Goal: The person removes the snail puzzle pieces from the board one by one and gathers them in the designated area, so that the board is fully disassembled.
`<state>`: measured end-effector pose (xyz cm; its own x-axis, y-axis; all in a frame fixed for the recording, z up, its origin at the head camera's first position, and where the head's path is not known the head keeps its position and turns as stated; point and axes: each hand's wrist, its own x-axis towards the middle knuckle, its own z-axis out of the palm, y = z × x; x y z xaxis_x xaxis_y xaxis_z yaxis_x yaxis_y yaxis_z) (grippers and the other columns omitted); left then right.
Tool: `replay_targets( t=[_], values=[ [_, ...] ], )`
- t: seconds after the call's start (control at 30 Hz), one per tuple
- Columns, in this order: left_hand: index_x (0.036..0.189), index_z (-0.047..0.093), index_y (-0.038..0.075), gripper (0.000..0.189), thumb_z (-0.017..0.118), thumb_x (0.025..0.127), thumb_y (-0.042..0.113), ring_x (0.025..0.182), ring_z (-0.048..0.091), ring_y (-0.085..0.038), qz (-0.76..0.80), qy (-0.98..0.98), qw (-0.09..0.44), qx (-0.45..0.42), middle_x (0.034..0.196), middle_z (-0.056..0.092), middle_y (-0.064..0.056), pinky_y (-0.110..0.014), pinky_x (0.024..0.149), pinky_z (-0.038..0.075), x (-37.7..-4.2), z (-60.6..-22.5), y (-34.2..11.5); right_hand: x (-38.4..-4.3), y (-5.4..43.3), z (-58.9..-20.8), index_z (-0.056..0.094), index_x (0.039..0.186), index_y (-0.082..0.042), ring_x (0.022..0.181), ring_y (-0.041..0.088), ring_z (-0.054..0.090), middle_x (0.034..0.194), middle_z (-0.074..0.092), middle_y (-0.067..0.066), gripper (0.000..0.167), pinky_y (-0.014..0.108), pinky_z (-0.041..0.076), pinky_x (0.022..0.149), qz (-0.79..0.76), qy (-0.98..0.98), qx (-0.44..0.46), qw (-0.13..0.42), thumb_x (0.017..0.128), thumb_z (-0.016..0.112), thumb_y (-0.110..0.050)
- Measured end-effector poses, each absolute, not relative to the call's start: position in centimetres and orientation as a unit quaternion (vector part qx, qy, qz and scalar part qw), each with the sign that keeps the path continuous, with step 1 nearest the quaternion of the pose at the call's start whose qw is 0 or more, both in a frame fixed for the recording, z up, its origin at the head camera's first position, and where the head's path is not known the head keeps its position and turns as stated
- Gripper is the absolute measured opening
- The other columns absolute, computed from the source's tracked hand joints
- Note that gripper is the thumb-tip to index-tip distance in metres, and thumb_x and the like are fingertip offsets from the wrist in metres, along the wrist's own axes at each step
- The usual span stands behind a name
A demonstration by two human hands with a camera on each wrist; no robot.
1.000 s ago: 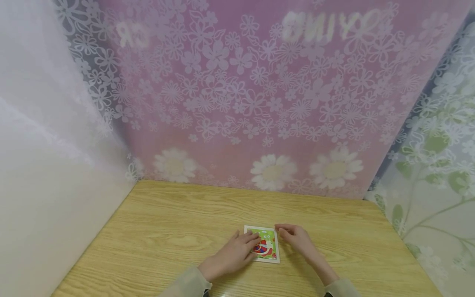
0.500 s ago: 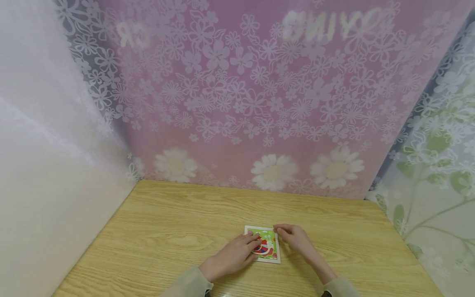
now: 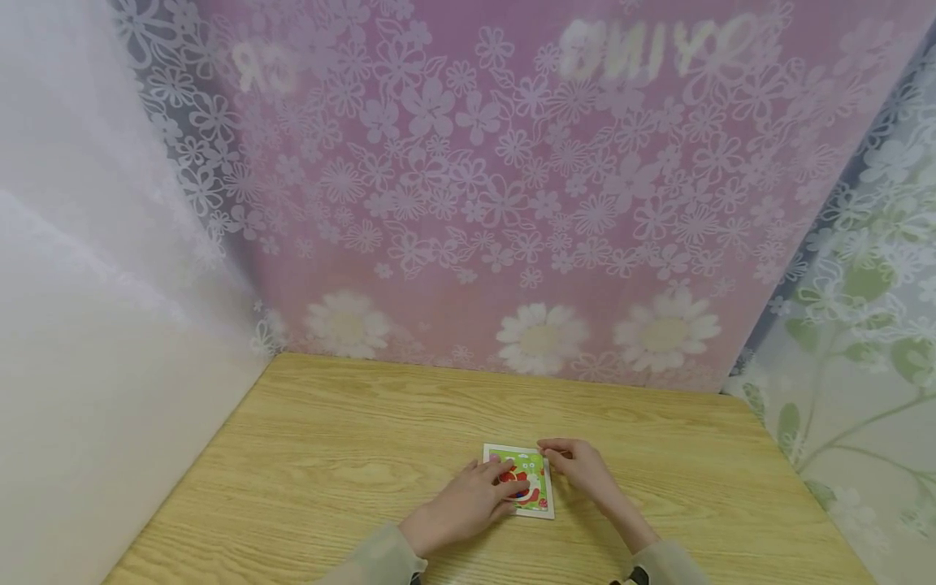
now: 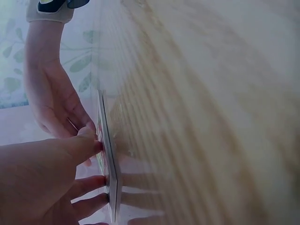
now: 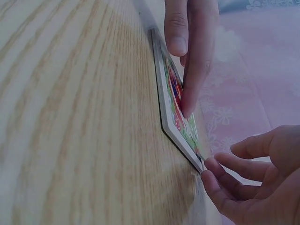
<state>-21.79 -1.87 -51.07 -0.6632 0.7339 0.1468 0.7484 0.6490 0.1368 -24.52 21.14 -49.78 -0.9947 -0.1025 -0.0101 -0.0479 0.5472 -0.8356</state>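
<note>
A small square picture puzzle board (image 3: 541, 513) with a white frame lies flat on the table. Its picture is green with a red, blue and white snail. My left hand (image 3: 471, 500) rests over its left part, fingers extended onto the picture and hiding some of the snail. At the far right corner is my right hand (image 3: 585, 471). In the right wrist view, its fingertips (image 5: 208, 173) touch the board's (image 5: 180, 138) corner, while the thumb stands apart from it. From the left wrist view, the board (image 4: 111, 159) shows edge-on, with left fingertips (image 4: 98, 180) against its face.
The wood-grain table (image 3: 329, 439) reaches back to a pink flowered curtain (image 3: 468, 203). A pale wall (image 3: 110, 325) bounds the left side. On the right hangs a cloth (image 3: 870, 366) with green leaves.
My left hand has moved a little to the right, and its fingers now reach farther across the snail. The right fingertips have come slightly left onto the corner.
</note>
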Motion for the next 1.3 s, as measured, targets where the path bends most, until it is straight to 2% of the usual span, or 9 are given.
replay_targets(
  t=[0.23,0.4,0.63,0.83,0.93,1.1,1.3],
  values=[
    [0.143,0.059,0.026,0.04,0.052,0.106,0.037,0.137,0.051,-0.028,-0.09,-0.908,0.047,-0.407,0.148,0.053,-0.013,-0.053,0.107,0.045,-21.5,-50.8,-1.7,-24.7,21.1,-49.8,0.072,0.122,0.001,0.099,0.025,0.07,0.121,0.071,0.017,0.026,0.036,0.059,0.078,-0.462,0.885,-0.051,0.025,0.1,0.062,-0.009],
    [0.143,0.059,0.026,0.04,0.053,0.105,0.037,0.136,0.052,-0.031,-0.082,-0.906,0.058,-0.412,0.147,0.054,-0.014,-0.053,0.106,0.046,-21.5,-50.8,-1.7,-25.0,20.9,-49.9,0.073,0.12,-0.001,0.095,0.022,0.069,0.113,0.074,0.013,0.025,0.03,0.056,0.075,-0.444,0.894,-0.053,0.011,0.098,0.065,-0.006],
    [0.143,0.059,0.027,0.041,0.052,0.105,0.04,0.136,0.052,-0.033,-0.083,-0.909,0.05,-0.405,0.148,0.053,-0.013,-0.054,0.107,0.045,-21.5,-50.8,-1.6,-25.6,20.7,-50.1,0.073,0.119,0.0,0.091,0.025,0.071,0.1,0.073,0.007,0.034,0.031,0.053,0.069,-0.434,0.899,-0.06,0.0,0.086,0.07,0.003],
    [0.143,0.059,0.027,0.041,0.051,0.105,0.041,0.136,0.052,-0.029,-0.084,-0.908,0.049,-0.407,0.148,0.054,-0.011,-0.054,0.106,0.045,-21.5,-50.7,-1.6,-25.8,20.6,-50.0,0.071,0.121,0.004,0.089,0.026,0.072,0.103,0.074,0.014,0.041,0.031,0.055,0.068,-0.453,0.889,-0.064,0.015,0.08,0.073,0.007],
    [0.143,0.059,0.027,0.041,0.051,0.105,0.041,0.136,0.052,-0.028,-0.086,-0.908,0.046,-0.408,0.148,0.054,-0.011,-0.055,0.106,0.045,-21.5,-50.7,-1.6,-25.7,20.6,-49.9,0.072,0.117,0.004,0.087,0.024,0.071,0.102,0.074,0.015,0.038,0.031,0.055,0.069,-0.452,0.89,-0.065,0.018,0.079,0.075,0.006],
    [0.144,0.059,0.028,0.042,0.051,0.105,0.042,0.137,0.051,-0.031,-0.093,-0.91,0.034,-0.402,0.149,0.053,-0.011,-0.057,0.107,0.044,-21.7,-50.9,-1.6,-25.7,20.7,-49.8,0.076,0.106,0.001,0.079,0.018,0.068,0.092,0.074,0.01,0.026,0.031,0.054,0.068,-0.45,0.891,-0.065,0.023,0.08,0.078,0.002],
    [0.144,0.058,0.028,0.043,0.05,0.105,0.043,0.137,0.051,-0.032,-0.095,-0.911,0.028,-0.4,0.149,0.052,-0.011,-0.057,0.108,0.043,-21.7,-50.8,-1.6,-25.7,20.9,-50.1,0.075,0.105,0.002,0.077,0.017,0.068,0.091,0.073,0.01,0.02,0.031,0.057,0.066,-0.474,0.878,-0.058,0.035,0.085,0.076,0.001]
  ],
)
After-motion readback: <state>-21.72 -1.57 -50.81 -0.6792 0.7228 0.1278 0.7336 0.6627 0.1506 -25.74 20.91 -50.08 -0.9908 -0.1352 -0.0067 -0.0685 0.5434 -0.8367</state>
